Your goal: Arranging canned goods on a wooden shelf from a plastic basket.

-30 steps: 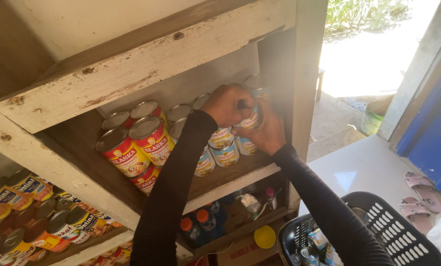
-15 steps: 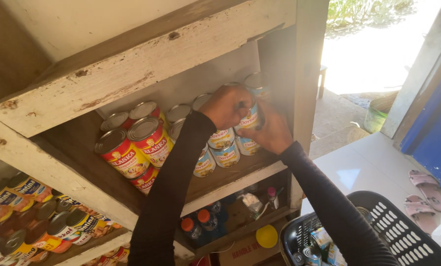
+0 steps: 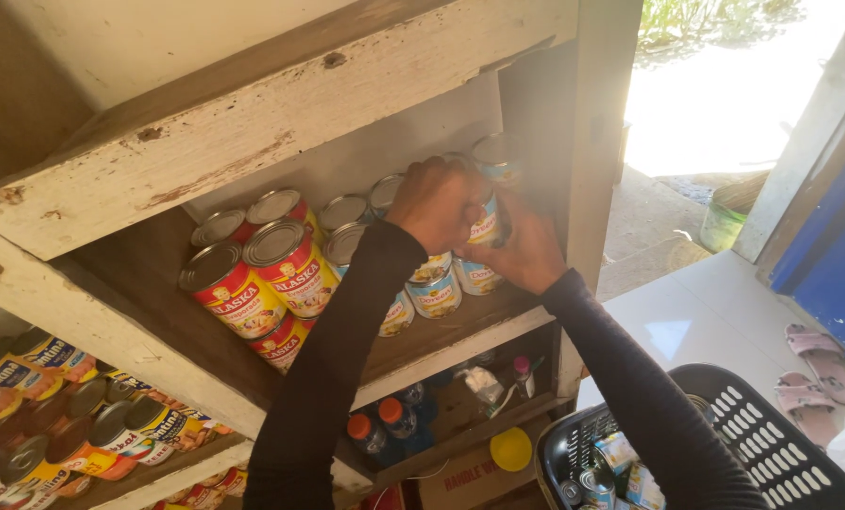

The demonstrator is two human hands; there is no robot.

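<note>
Both hands grip one blue-and-white can at the shelf's 3 o'clock end: left hand curled over its top, right hand cupping its side. Red cans lie at 9 o'clock; black basket below.

We see our left hand and right hand closed together around a blue-and-white can on the wooden shelf. Red cans stand stacked just to the left. A dark basket sits below at right.
</note>
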